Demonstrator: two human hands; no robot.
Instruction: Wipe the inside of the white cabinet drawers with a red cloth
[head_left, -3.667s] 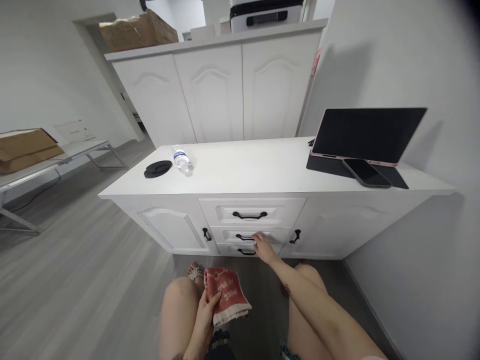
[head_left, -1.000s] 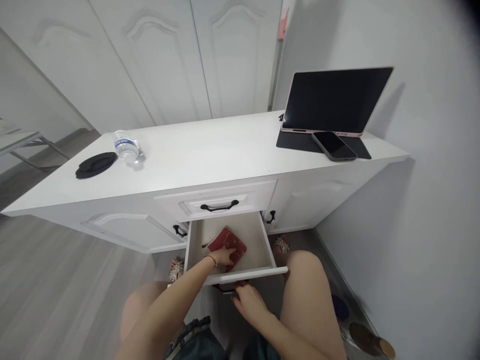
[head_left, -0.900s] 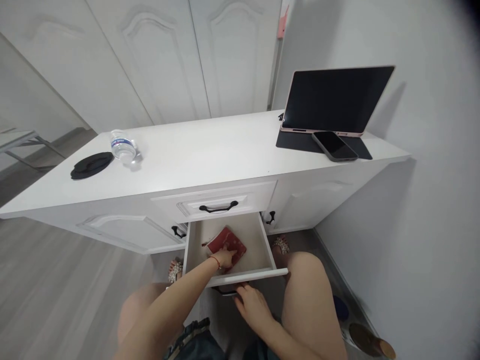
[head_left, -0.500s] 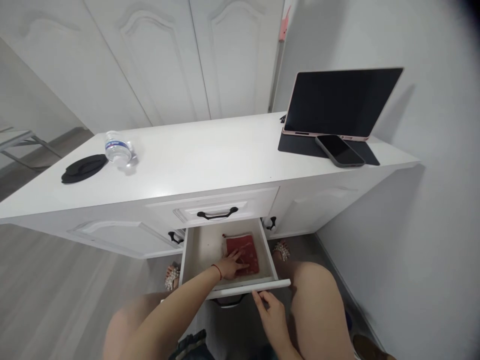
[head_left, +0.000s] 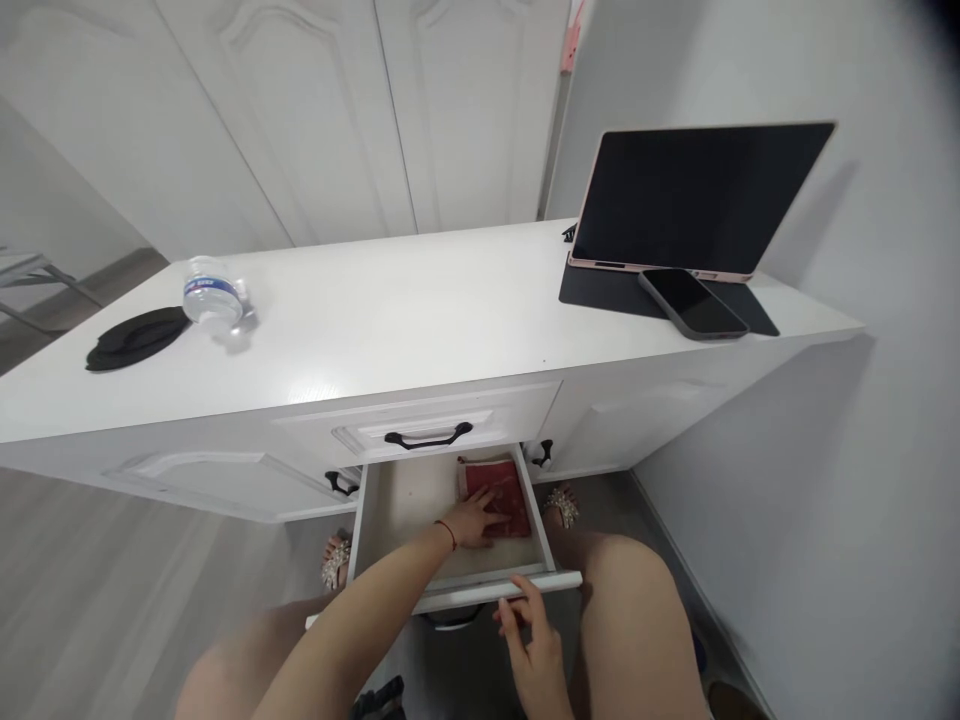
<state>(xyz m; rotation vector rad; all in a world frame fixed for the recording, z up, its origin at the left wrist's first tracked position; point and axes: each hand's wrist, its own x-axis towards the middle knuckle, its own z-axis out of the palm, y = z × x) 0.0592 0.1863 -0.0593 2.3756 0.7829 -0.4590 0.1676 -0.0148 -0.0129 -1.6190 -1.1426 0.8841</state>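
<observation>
Inside the pulled-out white drawer (head_left: 397, 520) lies a flat red cloth pouch (head_left: 510, 485) with a pale edge, toward the drawer's back right. My left hand (head_left: 474, 518), a red string on its wrist, rests on the pouch with its fingers spread, covering the lower left part. At the drawer's front panel is my right hand (head_left: 531, 635). Its index finger lies on the panel's top edge and the other fingers are bent below, with nothing seen in them. A black handle (head_left: 453, 618) shows partly under the front panel.
On the white cabinet top (head_left: 390, 310) stand a tablet (head_left: 701, 200) and a phone (head_left: 694, 303) at right. A clear plastic bottle (head_left: 212, 298) lies beside a black flat object (head_left: 139, 338) at left. A shut drawer with a black handle (head_left: 429, 437) sits above. My knees flank the open drawer.
My left hand and the red pouch have shifted toward the drawer's back right. My right index finger has risen onto the front panel's top edge. The view has moved slightly.
</observation>
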